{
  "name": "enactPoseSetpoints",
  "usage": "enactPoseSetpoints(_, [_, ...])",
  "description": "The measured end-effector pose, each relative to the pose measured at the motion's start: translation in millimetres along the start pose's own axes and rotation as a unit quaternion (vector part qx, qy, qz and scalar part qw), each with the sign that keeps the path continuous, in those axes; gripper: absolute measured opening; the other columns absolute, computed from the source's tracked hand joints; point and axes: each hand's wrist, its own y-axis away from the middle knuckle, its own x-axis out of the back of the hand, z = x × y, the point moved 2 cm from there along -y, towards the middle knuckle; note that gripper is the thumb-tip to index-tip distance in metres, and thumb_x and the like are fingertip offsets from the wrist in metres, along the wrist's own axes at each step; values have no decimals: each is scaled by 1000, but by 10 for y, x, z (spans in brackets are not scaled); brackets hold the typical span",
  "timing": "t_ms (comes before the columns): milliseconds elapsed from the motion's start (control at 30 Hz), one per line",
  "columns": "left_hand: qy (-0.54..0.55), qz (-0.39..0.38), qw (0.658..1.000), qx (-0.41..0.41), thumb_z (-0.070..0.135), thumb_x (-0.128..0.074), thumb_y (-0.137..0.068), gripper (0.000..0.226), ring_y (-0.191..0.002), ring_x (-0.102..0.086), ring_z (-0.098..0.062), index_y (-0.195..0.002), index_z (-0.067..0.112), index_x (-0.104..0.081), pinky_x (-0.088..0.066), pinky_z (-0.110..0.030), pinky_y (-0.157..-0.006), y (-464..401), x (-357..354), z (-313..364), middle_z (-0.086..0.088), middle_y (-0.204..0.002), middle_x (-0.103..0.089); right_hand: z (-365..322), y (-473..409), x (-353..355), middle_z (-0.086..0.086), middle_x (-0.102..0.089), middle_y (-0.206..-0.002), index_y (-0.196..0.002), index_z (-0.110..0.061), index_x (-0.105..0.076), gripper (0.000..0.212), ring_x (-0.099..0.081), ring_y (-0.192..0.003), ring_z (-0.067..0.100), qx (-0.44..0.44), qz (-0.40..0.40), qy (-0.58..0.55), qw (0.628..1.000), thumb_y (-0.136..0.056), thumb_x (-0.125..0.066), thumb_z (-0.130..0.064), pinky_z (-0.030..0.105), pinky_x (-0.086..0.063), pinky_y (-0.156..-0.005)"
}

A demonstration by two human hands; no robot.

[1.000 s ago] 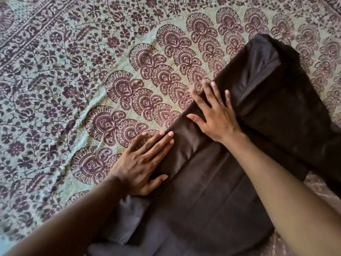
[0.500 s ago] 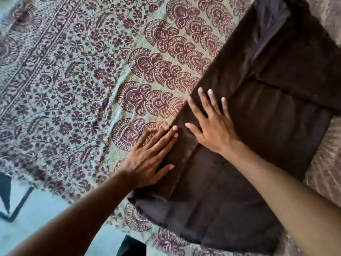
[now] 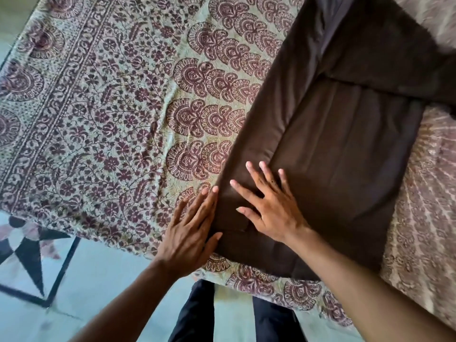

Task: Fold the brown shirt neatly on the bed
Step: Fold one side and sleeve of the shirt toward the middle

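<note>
The brown shirt (image 3: 345, 149) is laid on the patterned bedspread (image 3: 123, 119), its left fold now pressed nearer the bed's edge than a second ago by the flat, straight-fingered left hand (image 3: 195, 228) and right hand (image 3: 269, 206), so that the crease is judged nearly set.

The bed (image 3: 111, 119) is covered edge to edge with a green sheet printed in maroon flowers and fan shapes. A brown shirt (image 3: 345, 144), partly folded, is laid flat on it toward 2 o'clock. The bed's near edge is seen around 6 o'clock, pale tiled floor (image 3: 98, 280) below it.
</note>
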Motion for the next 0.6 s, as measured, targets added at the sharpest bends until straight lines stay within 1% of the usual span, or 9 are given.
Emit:
enactPoseSetpoints(33, [5, 3, 1000, 4, 46, -41, -105, 74, -161, -5, -20, -165, 14, -13, -17, -52, -127, -45, 18, 9, 0, -175, -2, 23, 33, -10, 6, -8, -174, -161, -41, -29, 62, -6, -160, 34, -9, 4, -7, 1000, -103, -39, -62, 63, -14, -125])
enactPoseSetpoints(100, [10, -1, 1000, 7, 45, -34, -107, 68, -161, -5, -21, -166, 18, -12, -15, -52, -127, -146, 44, 28, 0, -175, -2, 22, 125, -61, 9, -11, -174, -161, -34, -32, 62, -8, -160, 32, 67, -1, -16, 998, -105, -41, -57, 60, -15, -126])
enactPoseSetpoints(167, [10, 2, 1000, -7, 42, -30, -108, 63, -161, -9, -24, -165, 18, -19, -21, -56, -125, -271, 72, 76, -3, -174, -6, 68, 197, -69, 11, -17, -172, -159, -28, -39, 57, -13, -160, 30, 148, 8, -39, 988, -107, -43, -51, 56, -16, -127])
enactPoseSetpoints(200, [17, 10, 1000, -10, 40, -31, -108, 61, -160, -13, -25, -164, 16, -25, -25, -57, -123, -349, 93, 127, -4, -174, -9, 133, 217, -41, 12, -21, -171, -157, -25, -43, 54, -16, -159, 30, 153, 29, -59, 986, -108, -44, -48, 54, -17, -128])
enactPoseSetpoints(267, [51, 33, 998, -5, 38, -31, -107, 59, -159, -19, -27, -161, 13, -33, -29, -56, -121, -593, 165, 303, -7, -173, -16, 366, 240, 70, 14, -32, -167, -151, -17, -54, 50, -26, -157, 32, 88, 100, -110, 985, -108, -49, -42, 52, -22, -127])
enactPoseSetpoints(333, [71, 58, 996, -9, 39, -29, -108, 58, -158, -23, -30, -158, 10, -39, -31, -53, -121, -916, 239, 524, -10, -171, -22, 674, 251, 218, 15, -47, -158, -140, -9, -64, 43, -43, -148, 31, -6, 187, -162, 969, -105, -56, -35, 52, -35, -121])
enactPoseSetpoints(433, [72, 71, 995, -25, 40, -39, -107, 57, -156, -28, -29, -155, 9, -44, -35, -49, -119, -1561, 295, 870, -11, -169, -26, 1290, 267, 491, 10, -72, -128, -124, -4, -72, 30, -71, -115, 23, -124, 270, -244, 923, -98, -66, -17, 41, -56, -99])
enactPoseSetpoints(500, [68, 86, 993, -47, 35, -50, -103, 56, -153, -35, -30, -152, 7, -48, -41, -49, -114, -2035, 315, 1083, -11, -168, -31, 1754, 271, 673, 5, -78, -108, -115, -5, -75, 23, -75, -91, 17, -184, 307, -264, 896, -95, -68, -13, 35, -59, -83])
enactPoseSetpoints(600, [52, 103, 990, -85, 32, -54, -99, 57, -149, -40, -33, -151, 7, -49, -45, -50, -111, -2808, 342, 1460, -13, -166, -34, 2493, 334, 899, 1, -78, -101, -111, -7, -74, 20, -70, -81, 7, -248, 337, -295, 859, -95, -65, -11, 28, -59, -72])
